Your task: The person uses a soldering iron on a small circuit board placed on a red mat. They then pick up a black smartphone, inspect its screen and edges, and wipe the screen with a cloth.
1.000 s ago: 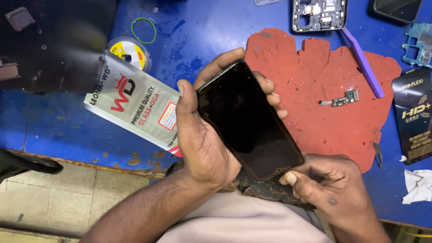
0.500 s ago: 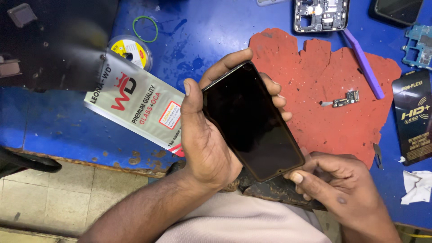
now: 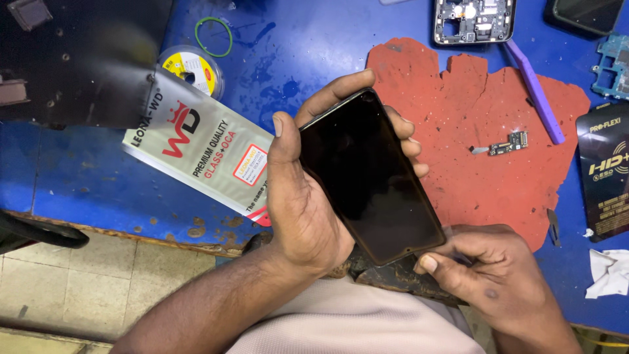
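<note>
Head camera looks down on a black, glossy, rectangular phone (image 3: 368, 176) held above the edge of a scuffed blue workbench (image 3: 98, 170). The left hand (image 3: 303, 196) grasps it along its long side: the thumb lies over the near rim of the glass, while the fingers (image 3: 400, 124) wrap round from behind and show past the far edge. The right hand (image 3: 488, 275) is at the phone's lower corner, its fingers curled in, the thumb tip touching the corner; whether something small is pinched under them I cannot tell.

As I judge it, the step in hand is seating or checking the dark screen at that lower corner, with the left hand serving as the clamp. A next move would call for steady, even pressure along the rim, the left hand's grip kept firm so the glass does not twist.

Beyond the left hand's fingertips lies a ragged red rubber mat (image 3: 472, 105), bearing a small connector board with a flex tail (image 3: 510, 143). A purple plastic pry tool (image 3: 534, 92) rests across the mat's far edge. Behind the left thumb lie a long white printed packet (image 3: 196, 154), a round spool in a clear case (image 3: 193, 69) and a green rubber ring (image 3: 213, 36).
</note>
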The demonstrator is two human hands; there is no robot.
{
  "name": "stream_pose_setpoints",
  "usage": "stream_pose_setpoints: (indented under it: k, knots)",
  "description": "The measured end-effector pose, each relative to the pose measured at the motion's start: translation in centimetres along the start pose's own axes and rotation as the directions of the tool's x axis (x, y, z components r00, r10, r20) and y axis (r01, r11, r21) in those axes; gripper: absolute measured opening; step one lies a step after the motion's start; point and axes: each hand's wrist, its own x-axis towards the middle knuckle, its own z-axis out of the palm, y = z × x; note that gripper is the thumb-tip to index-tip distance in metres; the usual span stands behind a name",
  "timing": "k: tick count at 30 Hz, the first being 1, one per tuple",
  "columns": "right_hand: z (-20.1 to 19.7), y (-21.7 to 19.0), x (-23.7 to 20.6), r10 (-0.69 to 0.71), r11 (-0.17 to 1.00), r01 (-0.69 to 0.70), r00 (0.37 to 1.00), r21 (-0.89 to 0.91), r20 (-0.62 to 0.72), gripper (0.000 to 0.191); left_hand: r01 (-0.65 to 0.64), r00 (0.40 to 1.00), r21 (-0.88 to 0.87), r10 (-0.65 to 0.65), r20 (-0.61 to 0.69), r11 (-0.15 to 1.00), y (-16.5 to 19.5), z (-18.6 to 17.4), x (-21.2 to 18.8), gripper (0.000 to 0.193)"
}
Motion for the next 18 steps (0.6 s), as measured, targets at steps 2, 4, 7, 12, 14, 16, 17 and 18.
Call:
stream_pose_setpoints:
  k: [2, 4, 7, 12, 14, 16, 17, 18]
  knots:
    - [-0.1, 0.1, -0.1, 0.008, 1.000, -0.008, 1.000, -0.024, -0.006, 0.009, -0.001, 1.000, 0.005, 0.001, -0.001, 1.000, 0.1, 0.0, 0.0, 0.070]
    - [-0.3, 0.1, -0.2, -0.003, 1.000, 0.003, 1.000, -0.021, 0.006, 0.009, -0.001, 1.000, -0.011, 0.001, -0.004, 1.000, 0.2, 0.0, 0.1, 0.069]
    - [-0.8, 0.4, -0.4, -0.033, 0.999, 0.033, 0.999, -0.017, 0.012, 0.009, 0.005, 1.000, -0.044, -0.005, -0.008, 0.999, 0.1, 0.0, 0.1, 0.069]
    - [-1.7, 1.7, -0.3, -0.029, 0.999, 0.027, 0.998, 0.045, 0.050, 0.007, 0.025, 1.000, -0.025, -0.025, -0.001, 0.999, 0.1, 0.1, 0.1, 0.069]
    - [-1.8, 1.7, -0.4, -0.003, 1.000, 0.002, 0.999, 0.012, 0.032, 0.008, 0.039, 0.999, 0.010, -0.039, 0.014, 0.999, 0.3, 0.1, 0.0, 0.070]
    - [-1.9, 1.2, -0.4, -0.020, 0.998, 0.020, 1.000, -0.068, -0.003, 0.010, 0.049, 0.998, 0.030, -0.049, 0.026, 0.998, 0.3, 0.1, 0.1, 0.072]
    - [-1.9, 0.7, -0.4, -0.052, 0.995, 0.047, 0.997, -0.089, -0.049, 0.014, 0.048, 0.998, 0.031, -0.049, 0.028, 0.998, 0.4, 0.1, 0.1, 0.072]
    - [-1.8, 0.1, -0.5, -0.084, 0.991, 0.074, 0.992, -0.110, -0.093, 0.019, 0.048, 0.998, 0.033, -0.049, 0.029, 0.998, 0.4, 0.1, 0.1, 0.072]
